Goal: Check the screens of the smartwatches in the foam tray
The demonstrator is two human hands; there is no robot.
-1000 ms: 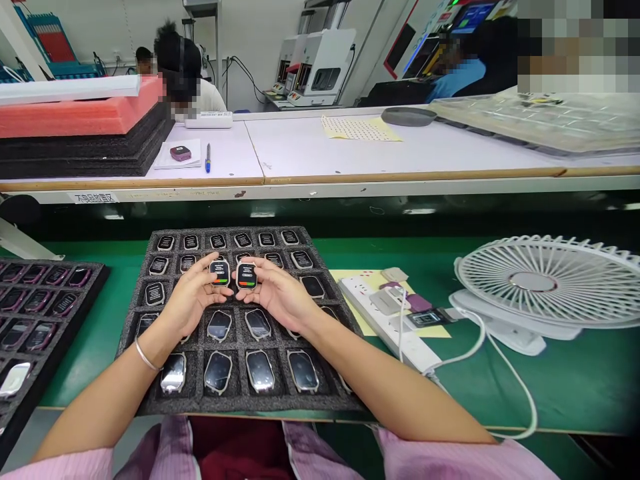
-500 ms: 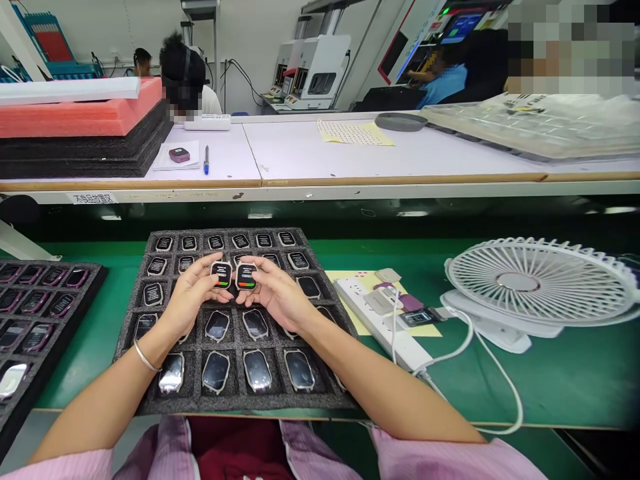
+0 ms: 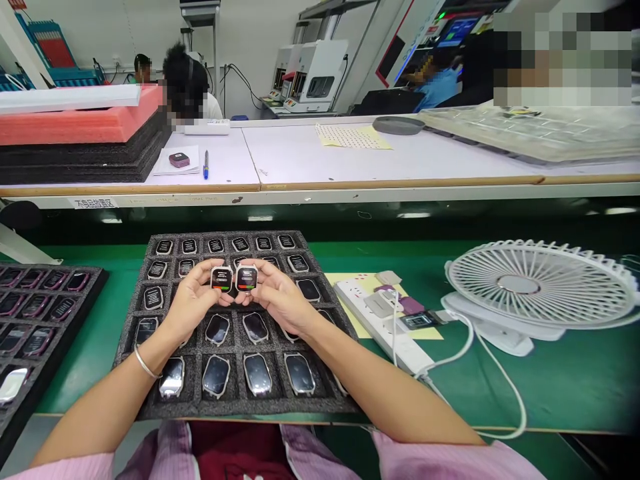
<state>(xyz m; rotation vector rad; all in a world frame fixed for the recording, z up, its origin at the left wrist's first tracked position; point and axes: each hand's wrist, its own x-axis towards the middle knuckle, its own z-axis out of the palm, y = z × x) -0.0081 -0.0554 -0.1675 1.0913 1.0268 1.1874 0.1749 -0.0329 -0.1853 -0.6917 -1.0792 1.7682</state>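
Over a dark foam tray (image 3: 195, 405), I hold two smartwatch bodies side by side with their lit screens facing me. My left hand (image 3: 193, 297) is closed on the left smartwatch (image 3: 221, 279), its thumb near the lower left edge. My right hand (image 3: 277, 293) grips the right smartwatch (image 3: 247, 278), thumb at its lower right corner. Both screens show pale text and a red and green strip. Beneath, the tray's compartments carry several strapless watches; the front ones have dark screens, while many at the back show text. My hands cover some of the middle compartments.
Left stands another foam tray (image 3: 75, 313) of purple-framed watches. To the right are a white power strip (image 3: 357, 300) with cables, a purple piece (image 3: 412, 305) and a white fan (image 3: 540, 283). A raised shelf (image 3: 320, 187) runs behind, bearing foam stacks (image 3: 80, 163) and a pen (image 3: 206, 165). Other people sit beyond.
Both thumbs have shifted off the screens towards the watches' lower edges, uncovering more of the displays. The two watches stay in my hands at nearly the same place.
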